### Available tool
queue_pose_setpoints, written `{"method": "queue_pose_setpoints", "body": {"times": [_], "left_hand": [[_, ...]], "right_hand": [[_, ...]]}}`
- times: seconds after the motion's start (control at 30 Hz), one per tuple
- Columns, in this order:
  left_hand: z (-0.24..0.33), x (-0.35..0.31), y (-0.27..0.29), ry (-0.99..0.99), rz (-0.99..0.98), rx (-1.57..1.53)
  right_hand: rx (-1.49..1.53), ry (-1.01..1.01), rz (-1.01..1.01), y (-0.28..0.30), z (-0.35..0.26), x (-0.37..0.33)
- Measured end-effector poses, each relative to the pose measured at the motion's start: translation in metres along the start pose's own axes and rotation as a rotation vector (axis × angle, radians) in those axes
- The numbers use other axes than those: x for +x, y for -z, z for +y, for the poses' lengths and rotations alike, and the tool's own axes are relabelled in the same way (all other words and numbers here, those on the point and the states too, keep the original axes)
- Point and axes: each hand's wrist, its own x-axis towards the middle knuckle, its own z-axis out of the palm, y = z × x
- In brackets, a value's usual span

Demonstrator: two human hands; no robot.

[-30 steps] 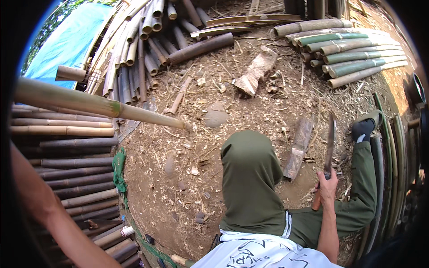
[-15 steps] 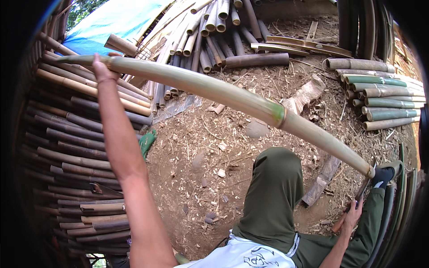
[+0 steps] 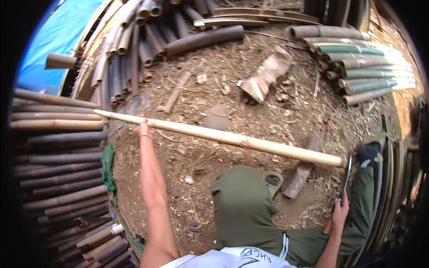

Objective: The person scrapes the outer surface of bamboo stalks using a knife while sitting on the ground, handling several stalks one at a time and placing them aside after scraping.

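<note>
My left hand (image 3: pixel 144 129) is stretched out ahead of me and grips a long pale bamboo pole (image 3: pixel 232 139). The pole runs across the dirt from the left down to the right, ending by my right foot (image 3: pixel 369 154). My right hand (image 3: pixel 338 213), low at the right, is closed on the handle of a long dark knife (image 3: pixel 346 178) whose blade points up toward the pole's end. My green-trousered knee (image 3: pixel 243 196) is raised in the middle.
Stacks of dark bamboo poles (image 3: pixel 58 178) lie at the left, more grey ones (image 3: pixel 134 40) at the back, green ones (image 3: pixel 362 67) at the right. A wooden block (image 3: pixel 266 76) and a smaller chunk (image 3: pixel 300 174) lie on chip-strewn dirt. A blue tarp (image 3: pixel 53 40) is far left.
My left hand has brought the pole down from head height to low over the ground, nearly level. The knife in my right hand has come up beside the pole's right end.
</note>
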Motion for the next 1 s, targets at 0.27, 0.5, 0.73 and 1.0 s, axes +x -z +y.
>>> {"method": "queue_pose_setpoints", "body": {"times": [0.27, 0.5, 0.73, 1.0], "left_hand": [[-0.049, -0.387, -0.176, -1.424, -1.251, 1.184], [-0.114, -0.434, -0.25, -1.141, -1.624, 1.548], [-0.049, -0.414, -0.209, -0.968, -1.774, 1.6], [-0.043, -0.309, -0.156, -0.968, -1.49, 1.744]], "right_hand": [[0.11, -0.008, -0.015, -0.023, -0.039, -0.013], [0.296, 0.088, 0.055, 0.008, -0.041, -0.042], [0.339, 0.089, 0.07, 0.014, -0.037, -0.04], [-0.139, 0.214, -0.058, -0.022, -0.035, -0.04]]}}
